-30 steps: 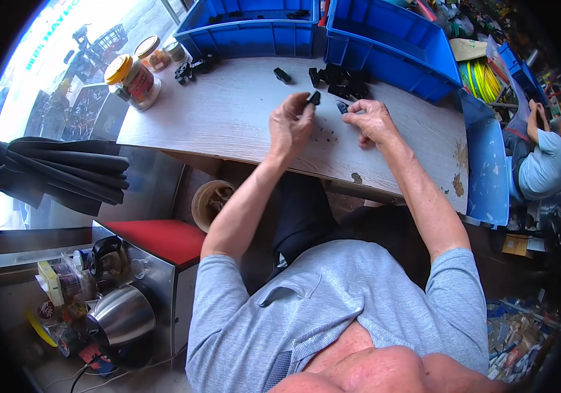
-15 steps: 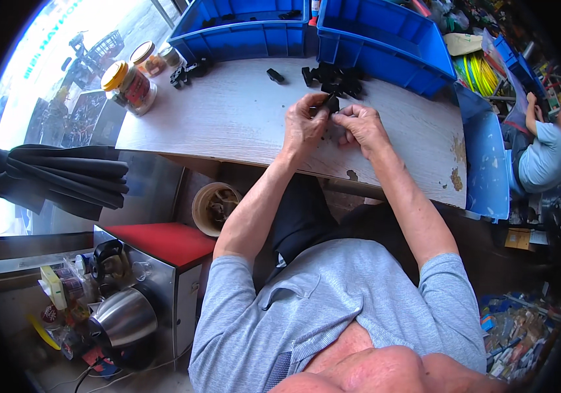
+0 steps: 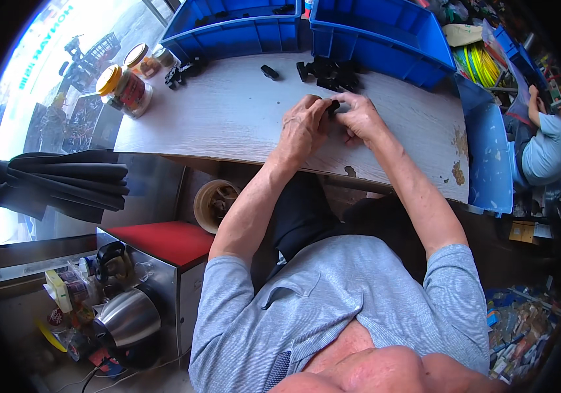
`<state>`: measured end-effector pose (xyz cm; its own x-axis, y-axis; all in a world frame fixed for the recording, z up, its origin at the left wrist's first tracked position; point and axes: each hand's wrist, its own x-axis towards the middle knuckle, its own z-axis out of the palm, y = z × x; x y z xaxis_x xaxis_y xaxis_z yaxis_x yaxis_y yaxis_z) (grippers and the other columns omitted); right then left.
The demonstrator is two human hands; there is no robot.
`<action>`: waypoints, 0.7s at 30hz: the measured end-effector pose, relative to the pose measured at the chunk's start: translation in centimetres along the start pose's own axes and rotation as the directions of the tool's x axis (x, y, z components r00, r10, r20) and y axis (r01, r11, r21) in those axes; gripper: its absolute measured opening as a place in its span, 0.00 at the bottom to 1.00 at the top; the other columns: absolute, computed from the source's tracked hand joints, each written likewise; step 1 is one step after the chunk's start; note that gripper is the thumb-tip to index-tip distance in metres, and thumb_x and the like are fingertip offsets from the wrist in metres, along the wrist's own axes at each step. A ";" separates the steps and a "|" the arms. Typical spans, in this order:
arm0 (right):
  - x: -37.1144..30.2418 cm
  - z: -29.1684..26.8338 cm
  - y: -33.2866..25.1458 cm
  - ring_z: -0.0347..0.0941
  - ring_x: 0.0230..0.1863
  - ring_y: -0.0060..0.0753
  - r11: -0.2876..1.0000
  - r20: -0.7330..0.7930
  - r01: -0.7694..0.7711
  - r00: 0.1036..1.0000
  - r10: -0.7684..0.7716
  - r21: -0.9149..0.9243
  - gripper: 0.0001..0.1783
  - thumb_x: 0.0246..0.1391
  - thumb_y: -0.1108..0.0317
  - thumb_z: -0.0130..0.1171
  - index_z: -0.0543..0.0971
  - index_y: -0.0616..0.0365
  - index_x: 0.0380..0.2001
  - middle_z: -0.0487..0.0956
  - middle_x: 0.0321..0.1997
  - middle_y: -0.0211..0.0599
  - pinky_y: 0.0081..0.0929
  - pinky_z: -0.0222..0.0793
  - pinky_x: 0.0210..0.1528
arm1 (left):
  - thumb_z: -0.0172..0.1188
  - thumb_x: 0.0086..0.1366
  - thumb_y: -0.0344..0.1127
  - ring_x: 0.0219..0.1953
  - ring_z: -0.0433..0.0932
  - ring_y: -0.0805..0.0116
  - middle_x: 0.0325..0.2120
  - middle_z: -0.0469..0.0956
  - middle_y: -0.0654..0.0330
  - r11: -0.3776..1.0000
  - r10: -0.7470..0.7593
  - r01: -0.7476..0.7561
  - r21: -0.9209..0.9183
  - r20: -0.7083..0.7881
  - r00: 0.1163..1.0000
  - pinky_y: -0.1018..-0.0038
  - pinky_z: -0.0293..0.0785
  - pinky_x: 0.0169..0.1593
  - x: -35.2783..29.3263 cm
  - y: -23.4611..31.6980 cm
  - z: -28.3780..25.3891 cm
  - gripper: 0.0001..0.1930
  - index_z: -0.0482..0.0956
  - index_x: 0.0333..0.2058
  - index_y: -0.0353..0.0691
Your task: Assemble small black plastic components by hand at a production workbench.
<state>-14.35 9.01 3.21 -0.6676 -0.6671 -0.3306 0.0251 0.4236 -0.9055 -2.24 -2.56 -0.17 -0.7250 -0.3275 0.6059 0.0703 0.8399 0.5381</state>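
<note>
Head view shows the left hand [image 3: 301, 124] and right hand [image 3: 359, 116] meeting over the table [image 3: 228, 124], fingers of both pinched together on a small black part [image 3: 333, 106], held between the fingertips. More black parts [image 3: 329, 72] lie just beyond the fingers, within easy reach.

Bare tabletop [image 3: 228, 118] left; black parts [image 3: 333, 73] crowd ahead.

Pale grey wood-grain desk [image 3: 228, 124]; black small parts [image 3: 333, 73]; bright blue bins [image 3: 385, 39]; yellow-lidded jar [image 3: 123, 88]; red cabinet top [image 3: 162, 239]; light grey-blue shirt [image 3: 359, 308].
</note>
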 end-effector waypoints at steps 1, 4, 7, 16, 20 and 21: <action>-0.1 0.1 -0.1 0.73 0.15 0.28 1.000 0.003 -0.004 1.000 0.004 0.003 0.22 0.48 0.74 0.62 0.80 0.55 0.50 0.77 0.22 0.36 0.32 0.75 0.16 | 0.61 0.60 0.24 0.40 0.83 0.48 0.40 0.82 0.53 1.000 0.011 -0.011 0.022 0.002 1.000 0.60 0.80 0.43 -0.1 0.0 -0.1 0.15 0.83 0.46 0.42; -0.2 0.2 -0.5 0.75 0.15 0.28 0.997 -0.001 -0.013 1.000 0.013 -0.079 0.22 0.48 0.74 0.61 0.80 0.55 0.50 0.79 0.23 0.38 0.31 0.75 0.16 | 0.62 0.60 0.24 0.40 0.83 0.48 0.39 0.82 0.53 1.000 0.028 -0.028 0.002 0.026 0.999 0.60 0.80 0.43 -0.5 0.1 -0.5 0.15 0.82 0.46 0.42; -0.2 0.0 -0.5 0.76 0.16 0.29 0.992 0.030 -0.004 1.000 0.008 -0.129 0.22 0.48 0.73 0.62 0.80 0.55 0.50 0.80 0.25 0.39 0.30 0.76 0.17 | 0.62 0.60 0.24 0.39 0.83 0.49 0.40 0.82 0.54 0.999 0.029 -0.030 0.025 0.025 0.999 0.60 0.80 0.43 -0.7 0.4 -1.1 0.14 0.82 0.46 0.42; -0.7 0.3 -1.5 0.76 0.16 0.26 0.968 0.114 0.082 0.992 -0.056 -0.237 0.23 0.49 0.69 0.65 0.82 0.50 0.51 0.81 0.25 0.35 0.27 0.74 0.18 | 0.63 0.61 0.25 0.38 0.83 0.50 0.40 0.82 0.55 0.987 0.060 -0.057 0.151 -0.014 0.998 0.61 0.80 0.41 -1.4 0.5 -1.5 0.14 0.81 0.46 0.42; -0.8 0.0 -2.0 0.74 0.16 0.24 0.962 0.168 0.014 0.985 0.033 -0.272 0.23 0.48 0.68 0.68 0.83 0.49 0.51 0.79 0.22 0.32 0.27 0.74 0.18 | 0.63 0.60 0.24 0.38 0.83 0.51 0.40 0.82 0.55 0.997 0.035 -0.034 0.076 -0.019 0.999 0.62 0.80 0.40 -1.6 0.4 -1.8 0.14 0.82 0.46 0.42; -0.8 0.0 -2.0 0.74 0.16 0.23 0.957 0.175 0.014 0.984 0.038 -0.289 0.23 0.47 0.68 0.69 0.83 0.49 0.50 0.79 0.21 0.32 0.27 0.74 0.18 | 0.63 0.60 0.24 0.38 0.83 0.51 0.40 0.82 0.55 0.997 0.048 -0.048 0.063 0.005 0.999 0.62 0.80 0.40 -1.6 0.3 -2.1 0.14 0.82 0.45 0.42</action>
<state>-13.87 8.72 5.35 -0.5253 -0.7477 -0.4063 -0.2004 0.5727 -0.7949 0.41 -2.70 0.26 -0.7244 -0.2849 0.6277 0.0618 0.8801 0.4708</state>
